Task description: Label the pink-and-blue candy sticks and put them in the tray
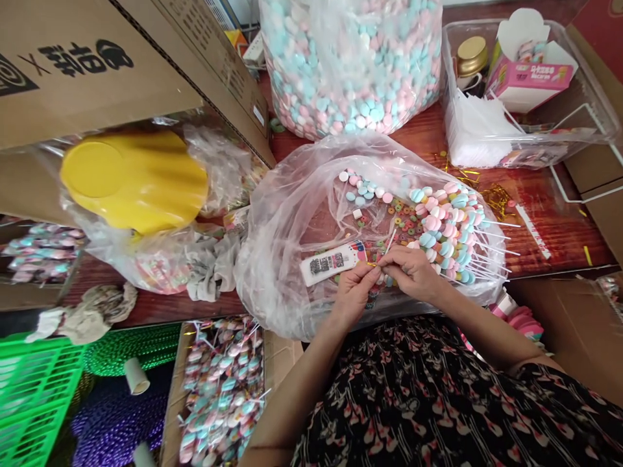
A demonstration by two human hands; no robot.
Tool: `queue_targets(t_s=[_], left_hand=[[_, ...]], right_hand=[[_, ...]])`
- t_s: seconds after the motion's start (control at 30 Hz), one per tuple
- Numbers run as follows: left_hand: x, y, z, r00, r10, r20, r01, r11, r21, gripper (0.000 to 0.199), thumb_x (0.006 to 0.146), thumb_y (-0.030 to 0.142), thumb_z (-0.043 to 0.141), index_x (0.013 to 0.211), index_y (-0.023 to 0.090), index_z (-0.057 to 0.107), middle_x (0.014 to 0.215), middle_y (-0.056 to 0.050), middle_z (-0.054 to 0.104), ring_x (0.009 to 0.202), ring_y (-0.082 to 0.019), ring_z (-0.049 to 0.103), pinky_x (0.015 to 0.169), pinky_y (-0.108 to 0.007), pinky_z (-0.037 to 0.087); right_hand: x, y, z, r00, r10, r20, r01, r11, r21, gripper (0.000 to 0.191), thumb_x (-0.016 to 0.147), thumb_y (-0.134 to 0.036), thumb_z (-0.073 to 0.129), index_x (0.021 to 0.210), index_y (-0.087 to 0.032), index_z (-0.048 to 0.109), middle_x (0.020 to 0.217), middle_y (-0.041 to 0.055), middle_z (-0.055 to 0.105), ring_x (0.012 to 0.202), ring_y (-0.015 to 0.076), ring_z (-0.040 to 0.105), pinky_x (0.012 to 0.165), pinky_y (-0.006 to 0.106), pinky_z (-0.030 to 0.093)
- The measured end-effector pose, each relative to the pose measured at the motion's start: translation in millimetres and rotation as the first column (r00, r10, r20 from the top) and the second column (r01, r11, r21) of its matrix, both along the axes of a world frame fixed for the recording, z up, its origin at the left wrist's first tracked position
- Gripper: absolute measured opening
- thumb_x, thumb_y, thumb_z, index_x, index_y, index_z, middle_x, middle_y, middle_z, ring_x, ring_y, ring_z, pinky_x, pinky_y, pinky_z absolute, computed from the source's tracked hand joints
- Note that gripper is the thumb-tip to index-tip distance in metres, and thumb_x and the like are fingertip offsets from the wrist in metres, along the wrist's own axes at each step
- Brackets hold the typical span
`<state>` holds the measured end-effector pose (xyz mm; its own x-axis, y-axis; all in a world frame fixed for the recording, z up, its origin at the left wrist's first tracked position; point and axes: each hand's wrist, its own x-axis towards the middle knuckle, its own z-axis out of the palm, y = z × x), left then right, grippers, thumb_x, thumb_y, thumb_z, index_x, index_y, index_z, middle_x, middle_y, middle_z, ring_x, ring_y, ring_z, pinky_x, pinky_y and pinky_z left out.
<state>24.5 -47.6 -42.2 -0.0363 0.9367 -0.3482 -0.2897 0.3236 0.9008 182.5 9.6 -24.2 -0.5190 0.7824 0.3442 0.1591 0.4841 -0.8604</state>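
Note:
Both of my hands meet over a clear plastic sheet on the red-brown table. My left hand pinches a thin gold twist tie at its fingertips. Close against it, my right hand is closed at the same tie, with a white stick rising by its fingers. A printed white packet lies just behind my left hand. Beyond my right hand is a pile of pink, blue and white candy skewers, sticks pointing right. Loose round candies and small colored rings are scattered on the plastic.
A large bag of candies stands behind the plastic. At the back right is a clear bin; gold ties lie before it. To the left are a yellow container and cardboard boxes. Below sit a box of wrapped skewers and a green basket.

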Motion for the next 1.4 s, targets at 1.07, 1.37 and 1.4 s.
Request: queue_targets(t_s=[1.07,1.37,1.4], left_hand=[[-42,7,73.1,0.765,-0.632,-0.124,0.639,0.769,0.022,0.024,0.073,0.037,0.075,0.06,0.017,0.073,0.052,-0.001,0.055,0.047,-0.01,0.041,0.043,-0.021,0.03],[-39,13,81.7,0.572,-0.82,-0.018,0.817,0.572,-0.072,0.021,0.07,0.035,0.077,0.063,0.015,0.074,0.051,-0.002,0.058,0.043,-0.01,0.043,0.042,-0.022,0.033],[-37,12,81.6,0.564,-0.826,-0.011,0.823,0.564,-0.064,0.022,0.07,0.036,0.078,0.063,0.015,0.075,0.052,-0.003,0.059,0.043,-0.011,0.045,0.043,-0.023,0.034]], right_hand=[[11,-2,43.7,0.864,0.326,0.385,-0.501,0.641,0.582,0.022,0.092,-0.013,0.04,0.08,-0.019,0.057,0.072,0.0042,0.054,0.07,0.017,0.047,0.066,0.032,0.039],[14,-5,45.9,0.884,0.377,0.278,-0.448,0.508,0.735,0.015,0.093,-0.011,0.049,0.087,-0.015,0.062,0.069,0.0028,0.051,0.066,0.0158,0.041,0.063,0.032,0.038],[14,-4,46.4,0.872,0.39,0.296,-0.469,0.492,0.734,0.015,0.093,-0.012,0.05,0.084,-0.016,0.062,0.068,0.002,0.05,0.065,0.0155,0.041,0.063,0.031,0.038]])
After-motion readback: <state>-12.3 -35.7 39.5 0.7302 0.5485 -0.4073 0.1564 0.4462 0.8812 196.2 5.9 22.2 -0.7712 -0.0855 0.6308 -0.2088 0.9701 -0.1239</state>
